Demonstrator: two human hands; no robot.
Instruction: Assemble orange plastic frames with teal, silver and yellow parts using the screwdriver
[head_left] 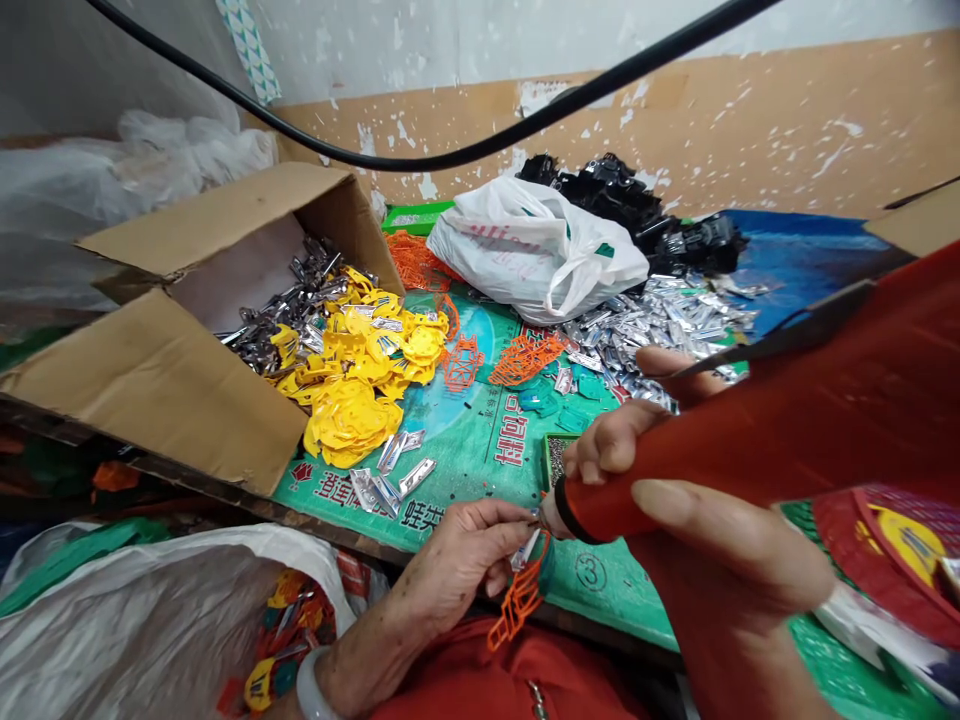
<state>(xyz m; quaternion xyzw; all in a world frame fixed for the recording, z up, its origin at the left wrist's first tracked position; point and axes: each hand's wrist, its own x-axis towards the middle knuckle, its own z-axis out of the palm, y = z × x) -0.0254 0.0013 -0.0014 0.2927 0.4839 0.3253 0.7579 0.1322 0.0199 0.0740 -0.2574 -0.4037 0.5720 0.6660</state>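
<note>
My right hand [727, 540] is wrapped round a red power screwdriver [675, 465], which slants down to the left. Its pale nose meets the small work at the fingertips of my left hand [461, 550]. There the left thumb and fingers pinch a silver metal piece [524, 552] together with an orange plastic frame [516, 606], which hangs below. The exact contact at the tip is too small to make out. Just behind the nose stands a small green tray [555, 456] of tiny metal bits, perhaps screws.
Yellow plastic pieces [352, 415] spill from a cardboard box [150, 385]. A white plastic bag [517, 250], silver pieces [660, 320], orange frames [529, 357] and black parts [615, 195] lie behind. A dark cable [450, 158] hangs across; an open sack [150, 610] stands lower left.
</note>
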